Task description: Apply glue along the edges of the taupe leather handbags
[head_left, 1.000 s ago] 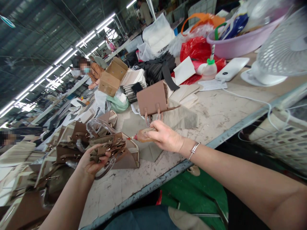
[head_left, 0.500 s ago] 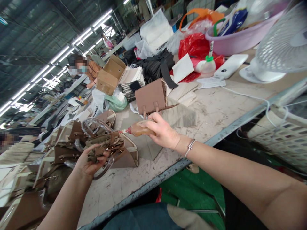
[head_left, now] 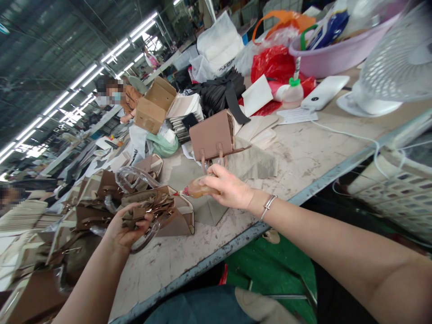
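Observation:
My right hand [head_left: 227, 185] is closed around a squeeze bottle [head_left: 199, 187] of amber liquid, its red tip pointing left at the edge of a brown handbag [head_left: 180, 216]. The handbag lies on its side with its pale inner edge facing the bottle. My left hand [head_left: 130, 227] grips the handbag's bunched olive-brown lining [head_left: 140, 211], fingers wrapped round it from below. Beyond my right hand a second brown handbag [head_left: 211, 135] rests on the table, its handles toward me.
Several brown handbags [head_left: 84, 220] crowd the left side. The worktable [head_left: 297, 148] has a metal front edge. At the back right are a white fan [head_left: 394, 58], a purple basin [head_left: 337, 60] and a green-capped bottle [head_left: 293, 94]. A person in brown [head_left: 130, 99] is beyond a cardboard box [head_left: 155, 105].
The squeeze bottle in my right hand has shifted slightly to the right and down, and its red tip now shows clearly. My left hand and the handbag hardly differ.

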A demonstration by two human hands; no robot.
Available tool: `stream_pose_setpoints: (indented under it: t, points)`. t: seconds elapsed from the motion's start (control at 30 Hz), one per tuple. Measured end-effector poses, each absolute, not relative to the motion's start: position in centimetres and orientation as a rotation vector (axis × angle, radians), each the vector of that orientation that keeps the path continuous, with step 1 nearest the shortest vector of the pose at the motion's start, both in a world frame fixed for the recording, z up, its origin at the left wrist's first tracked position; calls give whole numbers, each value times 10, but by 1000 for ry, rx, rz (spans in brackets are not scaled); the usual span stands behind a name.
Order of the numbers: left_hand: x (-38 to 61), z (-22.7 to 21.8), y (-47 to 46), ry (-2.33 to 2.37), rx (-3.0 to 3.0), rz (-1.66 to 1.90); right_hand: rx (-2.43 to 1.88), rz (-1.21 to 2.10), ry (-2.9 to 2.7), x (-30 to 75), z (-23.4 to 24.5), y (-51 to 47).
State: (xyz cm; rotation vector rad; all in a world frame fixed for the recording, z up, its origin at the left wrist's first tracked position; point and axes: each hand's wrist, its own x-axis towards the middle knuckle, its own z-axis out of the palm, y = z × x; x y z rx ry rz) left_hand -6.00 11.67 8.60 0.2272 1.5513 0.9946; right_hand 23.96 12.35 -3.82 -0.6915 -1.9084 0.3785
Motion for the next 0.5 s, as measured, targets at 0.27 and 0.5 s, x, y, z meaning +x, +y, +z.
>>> stream_pose_setpoints:
  t: [0.27, 0.5]
  points:
    - [-57, 85, 116, 1577, 262, 963, -688, 366, -1755, 234, -35, 124]
    - [-53, 88, 114, 1581, 270, 961, -663, 392, -1631, 232, -36, 125]
